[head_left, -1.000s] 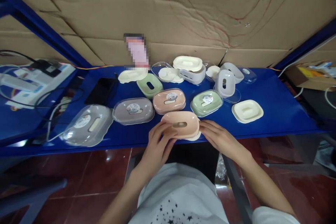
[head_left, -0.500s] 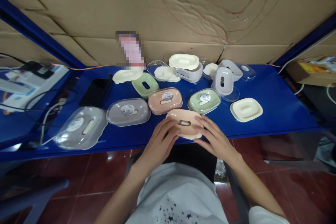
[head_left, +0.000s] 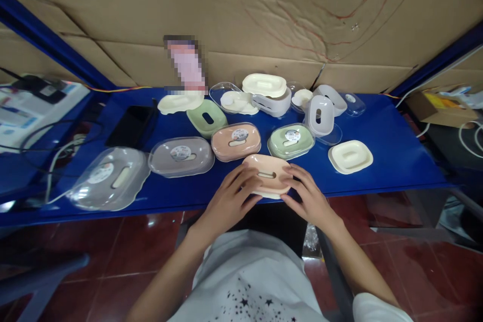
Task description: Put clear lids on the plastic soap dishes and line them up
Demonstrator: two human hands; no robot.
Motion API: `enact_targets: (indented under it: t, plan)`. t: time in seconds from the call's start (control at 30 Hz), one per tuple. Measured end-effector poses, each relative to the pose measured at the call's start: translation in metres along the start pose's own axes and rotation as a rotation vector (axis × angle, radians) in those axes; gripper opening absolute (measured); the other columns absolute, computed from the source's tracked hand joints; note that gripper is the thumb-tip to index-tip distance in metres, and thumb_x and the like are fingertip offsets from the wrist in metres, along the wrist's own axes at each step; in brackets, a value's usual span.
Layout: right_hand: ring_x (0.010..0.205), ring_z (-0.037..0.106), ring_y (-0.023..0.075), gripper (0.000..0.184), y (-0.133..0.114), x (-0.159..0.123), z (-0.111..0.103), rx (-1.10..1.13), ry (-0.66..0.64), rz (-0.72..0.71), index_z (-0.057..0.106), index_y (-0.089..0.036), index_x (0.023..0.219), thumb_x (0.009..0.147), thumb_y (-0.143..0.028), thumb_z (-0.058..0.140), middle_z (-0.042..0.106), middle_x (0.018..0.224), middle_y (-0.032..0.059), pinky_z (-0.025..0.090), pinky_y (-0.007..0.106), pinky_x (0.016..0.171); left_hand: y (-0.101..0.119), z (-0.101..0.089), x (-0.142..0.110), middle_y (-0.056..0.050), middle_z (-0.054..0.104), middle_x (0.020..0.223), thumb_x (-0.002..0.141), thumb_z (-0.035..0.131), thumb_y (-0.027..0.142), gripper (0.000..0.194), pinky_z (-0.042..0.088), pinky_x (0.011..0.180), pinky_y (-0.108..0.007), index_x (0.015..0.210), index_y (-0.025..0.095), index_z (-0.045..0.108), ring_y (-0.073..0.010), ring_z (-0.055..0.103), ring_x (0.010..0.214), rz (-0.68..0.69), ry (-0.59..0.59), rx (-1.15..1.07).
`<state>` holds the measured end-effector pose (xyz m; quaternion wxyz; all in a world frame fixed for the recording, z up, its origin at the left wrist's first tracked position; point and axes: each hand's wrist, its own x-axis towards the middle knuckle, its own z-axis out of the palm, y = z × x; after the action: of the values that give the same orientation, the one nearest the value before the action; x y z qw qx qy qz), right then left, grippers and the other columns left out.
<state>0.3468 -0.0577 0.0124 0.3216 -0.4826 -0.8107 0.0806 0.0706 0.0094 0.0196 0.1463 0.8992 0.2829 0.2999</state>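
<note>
My left hand (head_left: 238, 188) grips the left end of a peach soap dish (head_left: 268, 167) at the front edge of the table, with fingers on its rim. At the opposite end, my right hand (head_left: 307, 192) grips it too, thumb low on the near side. A slot runs through the dish's middle, and a cream base (head_left: 267, 194) shows under its near rim. Just beyond it sit a peach soap dish with a clear lid (head_left: 236, 142) and a green soap dish with a clear lid (head_left: 290, 141), both bearing round labels.
Lidded grey soap dishes (head_left: 181, 157) stand at left on the blue table (head_left: 396, 161). A cream base (head_left: 350, 157) lies at right. Behind are a green dish (head_left: 207, 118), grey dishes (head_left: 320, 115) and clear lids. A black phone (head_left: 130, 126) lies near cables at left.
The peach dish has shifted slightly on its cream base, whose ridge now shows along the slot. My left thumb has come in at the near edge. The view has moved a little.
</note>
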Motion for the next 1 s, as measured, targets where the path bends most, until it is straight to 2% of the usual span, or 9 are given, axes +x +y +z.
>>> enact_targets:
  t: [0.17, 0.27, 0.33, 0.43, 0.53, 0.6, 0.67, 0.8, 1.0]
  plan:
    - [0.153, 0.051, 0.0357, 0.046, -0.004, -0.004, 0.007, -0.143, 0.000, -0.105, 0.062, -0.024, 0.146, 0.102, -0.031, 0.073, 0.066, 0.150, 0.0151, 0.055, 0.056, 0.118, 0.000, -0.001, -0.004, -0.008, 0.071, 0.138, 0.104, 0.066, 0.017, 0.016, 0.052, 0.123, -0.050, 0.119, 0.023, 0.067, -0.0273, 0.057, 0.145, 0.027, -0.016, 0.032]
    - [0.150, 0.055, 0.0335, 0.054, 0.006, -0.008, -0.005, -0.175, -0.013, -0.123, 0.054, -0.028, 0.156, 0.105, -0.034, 0.068, 0.066, 0.152, 0.0131, 0.051, 0.057, 0.120, -0.001, -0.002, -0.006, -0.008, 0.071, 0.138, 0.104, 0.065, 0.017, 0.019, 0.052, 0.123, -0.051, 0.122, 0.023, 0.067, -0.0279, 0.055, 0.148, 0.032, -0.017, 0.039]
    - [0.150, 0.055, 0.0330, 0.055, 0.022, -0.015, -0.022, -0.247, 0.050, -0.005, 0.048, -0.030, 0.162, 0.108, -0.032, 0.061, 0.064, 0.154, 0.0130, 0.047, 0.059, 0.122, -0.001, -0.005, -0.010, -0.008, 0.070, 0.140, 0.103, 0.066, 0.017, 0.023, 0.052, 0.122, -0.050, 0.125, 0.023, 0.066, -0.0277, 0.055, 0.147, 0.026, -0.013, 0.028]
    - [0.155, 0.046, 0.0408, 0.054, 0.051, -0.033, -0.052, -0.478, 0.197, 0.323, 0.049, -0.027, 0.162, 0.109, -0.037, 0.056, 0.055, 0.163, 0.0180, 0.039, 0.069, 0.122, -0.002, -0.009, -0.020, -0.010, 0.065, 0.147, 0.102, 0.067, 0.014, 0.029, 0.053, 0.119, -0.050, 0.130, 0.024, 0.065, -0.0283, 0.057, 0.145, 0.006, 0.011, 0.035]
    - [0.150, 0.051, 0.0462, 0.055, 0.063, -0.056, -0.069, -0.585, 0.153, 0.473, 0.053, -0.025, 0.159, 0.109, -0.046, 0.056, 0.053, 0.163, 0.0216, 0.042, 0.071, 0.115, -0.002, -0.013, -0.033, -0.015, 0.059, 0.151, 0.100, 0.069, 0.012, 0.038, 0.055, 0.114, -0.052, 0.136, 0.025, 0.063, -0.0313, 0.058, 0.143, -0.035, 0.065, 0.078]
    - [0.146, 0.055, 0.0428, 0.053, 0.055, -0.066, -0.071, -0.513, 0.043, 0.468, 0.050, -0.029, 0.161, 0.110, -0.045, 0.053, 0.051, 0.166, 0.0190, 0.045, 0.066, 0.112, -0.002, -0.015, -0.040, -0.017, 0.054, 0.154, 0.098, 0.071, 0.013, 0.042, 0.055, 0.113, -0.053, 0.138, 0.024, 0.062, -0.0334, 0.057, 0.143, -0.066, 0.097, 0.099]
    - [0.150, 0.052, 0.0385, 0.053, 0.039, -0.069, -0.069, -0.399, -0.060, 0.427, 0.044, -0.035, 0.164, 0.112, -0.042, 0.051, 0.048, 0.170, 0.0140, 0.044, 0.061, 0.114, -0.001, -0.016, -0.042, -0.019, 0.051, 0.157, 0.097, 0.073, 0.014, 0.042, 0.055, 0.114, -0.053, 0.136, 0.023, 0.062, -0.0343, 0.055, 0.143, -0.090, 0.125, 0.100]
    - [0.155, 0.046, 0.0333, 0.052, 0.015, -0.060, -0.062, -0.283, -0.090, 0.343, 0.043, -0.040, 0.163, 0.112, -0.037, 0.052, 0.049, 0.169, 0.0081, 0.037, 0.058, 0.120, -0.002, -0.016, -0.041, -0.017, 0.052, 0.155, 0.096, 0.075, 0.013, 0.033, 0.054, 0.115, -0.054, 0.125, 0.023, 0.064, -0.0334, 0.056, 0.142, -0.113, 0.148, 0.060]
    - [0.148, 0.055, 0.0335, 0.039, 0.037, -0.041, -0.065, -0.341, -0.094, 0.315, 0.061, -0.036, 0.149, 0.111, -0.043, 0.054, 0.060, 0.160, 0.0083, 0.035, 0.057, 0.118, -0.006, -0.015, -0.041, -0.016, 0.053, 0.153, 0.095, 0.075, 0.013, 0.026, 0.053, 0.117, -0.057, 0.116, 0.022, 0.063, -0.0354, 0.052, 0.148, -0.115, 0.168, 0.038]
